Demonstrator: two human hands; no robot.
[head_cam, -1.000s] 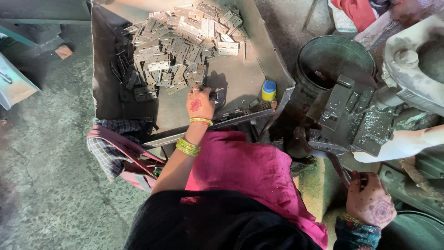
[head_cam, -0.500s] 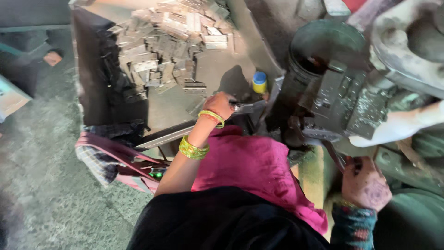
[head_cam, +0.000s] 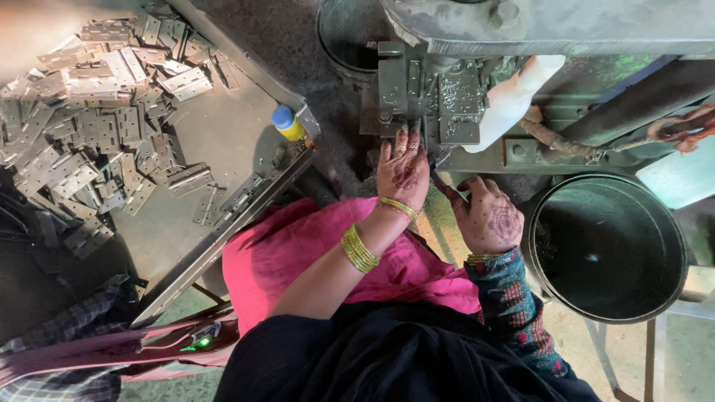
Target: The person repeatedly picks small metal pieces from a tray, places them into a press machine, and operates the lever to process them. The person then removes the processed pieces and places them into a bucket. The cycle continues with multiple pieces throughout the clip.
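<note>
At the press die block (head_cam: 417, 97), the left hand (head_cam: 403, 173) lies flat, fingers spread, touching it; the right hand (head_cam: 488, 217), loosely curled and empty, waits nearer the body.

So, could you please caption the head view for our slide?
Left hand reaches into a grey press, right hand beside it; metal hinges heaped on the tray.

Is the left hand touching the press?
Touching. In the head view, the left hand's fingertips rest on the press with no gap visible.
</note>
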